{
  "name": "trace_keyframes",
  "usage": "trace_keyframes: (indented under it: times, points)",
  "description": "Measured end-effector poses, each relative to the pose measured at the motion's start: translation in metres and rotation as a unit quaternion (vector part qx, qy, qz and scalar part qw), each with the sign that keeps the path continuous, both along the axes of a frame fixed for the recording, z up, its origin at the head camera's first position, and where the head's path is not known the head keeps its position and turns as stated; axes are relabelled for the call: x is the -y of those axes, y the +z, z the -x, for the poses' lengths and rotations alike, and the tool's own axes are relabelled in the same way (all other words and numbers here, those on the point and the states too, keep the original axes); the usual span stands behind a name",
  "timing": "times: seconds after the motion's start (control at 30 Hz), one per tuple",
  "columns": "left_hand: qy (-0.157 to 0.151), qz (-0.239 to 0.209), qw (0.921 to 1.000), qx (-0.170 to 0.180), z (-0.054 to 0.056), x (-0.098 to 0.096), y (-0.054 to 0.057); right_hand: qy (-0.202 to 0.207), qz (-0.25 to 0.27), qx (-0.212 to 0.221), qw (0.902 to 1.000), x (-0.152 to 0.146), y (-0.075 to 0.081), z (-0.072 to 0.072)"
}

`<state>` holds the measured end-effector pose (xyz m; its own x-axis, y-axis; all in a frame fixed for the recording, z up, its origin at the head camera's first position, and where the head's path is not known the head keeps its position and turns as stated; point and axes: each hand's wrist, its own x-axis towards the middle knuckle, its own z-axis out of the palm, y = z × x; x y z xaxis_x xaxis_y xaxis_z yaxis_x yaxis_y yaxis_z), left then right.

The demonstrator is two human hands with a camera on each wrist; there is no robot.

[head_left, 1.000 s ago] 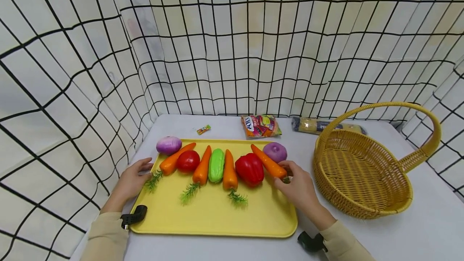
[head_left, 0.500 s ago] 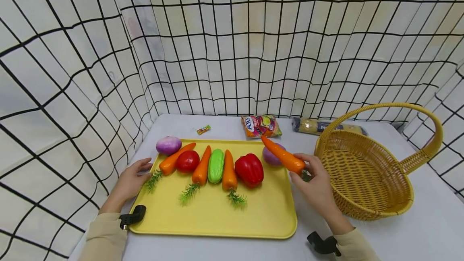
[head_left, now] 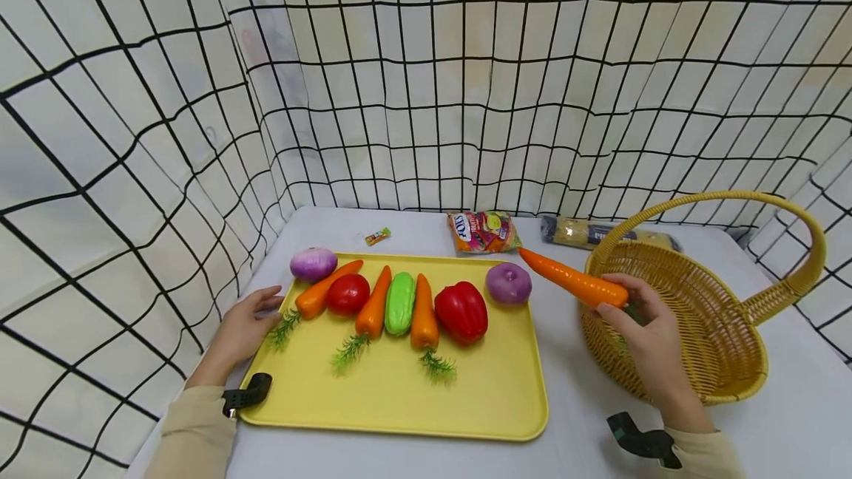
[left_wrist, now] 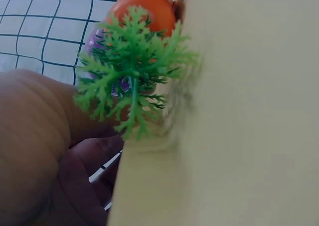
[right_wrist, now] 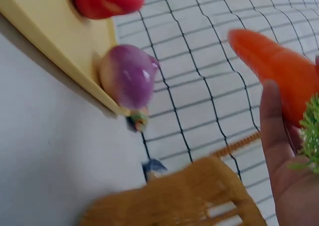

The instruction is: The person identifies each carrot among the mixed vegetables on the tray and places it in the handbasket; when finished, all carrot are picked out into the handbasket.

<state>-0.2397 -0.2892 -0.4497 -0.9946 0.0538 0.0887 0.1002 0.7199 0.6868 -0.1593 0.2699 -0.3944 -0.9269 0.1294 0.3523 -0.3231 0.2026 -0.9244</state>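
My right hand [head_left: 648, 342] pinches an orange toy carrot [head_left: 572, 279] near its green top, in the air beside the wicker basket [head_left: 752, 338]. In the right wrist view the carrot [right_wrist: 279, 69] points away from the palm. My left hand [head_left: 246, 324] rests loosely at the left rim of the yellow tray [head_left: 399, 405], near a carrot's green leaves [head_left: 285, 327]. Part of its fingers is hidden behind the rim in the left wrist view. On the tray's far side lie three carrots [head_left: 424, 313], a tomato [head_left: 348, 294], a cucumber [head_left: 399, 304], a red pepper [head_left: 461, 313] and purple onions [head_left: 509, 284].
The basket's tall arched handle [head_left: 719, 198] rises on the right. Behind the tray lie a candy bag [head_left: 484, 232], a small wrapped sweet [head_left: 378, 236] and a long clear packet [head_left: 572, 231]. A black grid on white cloth [head_left: 426, 80] encloses the back and sides.
My right hand has lifted the carrot off the tray's right side and carried it rightward to the basket, uncovering the right onion. The left hand has stayed by the tray rim.
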Motion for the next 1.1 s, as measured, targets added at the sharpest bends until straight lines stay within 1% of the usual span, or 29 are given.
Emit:
trace_keyframes:
  times: [0.1,0.23,0.3,0.37,0.47,0.57,0.67,0.8,0.9,1.0,1.1]
  points:
    - [0.002,-0.005,1.0000,0.001,0.001,0.000,0.000,0.022,0.010,0.007,0.9997,-0.013,0.003,-0.004]
    - [0.003,-0.002,1.0000,0.002,0.001,0.000,-0.001,0.042,-0.001,0.026,0.9988,-0.033,0.004,-0.007]
    - [0.003,0.001,1.0000,0.003,0.001,0.000,-0.001,0.042,-0.017,0.031,0.9985,-0.043,0.004,-0.009]
    - [0.003,0.004,1.0000,0.002,0.001,0.000,-0.001,0.036,-0.039,0.026,0.9982,-0.051,0.002,-0.010]
    - [0.005,0.005,1.0000,0.000,0.001,0.000,-0.002,0.032,-0.043,0.016,0.9984,-0.063,0.001,-0.011]
    - [0.012,0.002,0.9999,-0.005,0.001,-0.001,-0.002,0.052,-0.004,0.004,0.9986,-0.075,0.000,-0.012]
    - [0.020,-0.007,0.9996,-0.017,0.002,-0.003,-0.002,0.061,0.037,-0.012,0.9974,-0.087,0.000,-0.013]
    - [0.027,-0.012,0.9990,-0.032,0.003,-0.006,-0.004,0.042,0.081,-0.031,0.9953,-0.101,-0.001,-0.015]
    - [0.031,-0.007,0.9987,-0.041,0.003,-0.006,-0.005,0.028,0.113,-0.032,0.9927,-0.108,-0.002,-0.017]
    - [0.034,-0.004,0.9983,-0.047,0.004,-0.005,-0.006,0.029,0.131,-0.023,0.9907,-0.112,-0.002,-0.017]
    - [0.038,-0.003,0.9981,-0.049,0.004,-0.003,-0.008,0.033,0.143,-0.022,0.9890,-0.117,-0.003,-0.018]
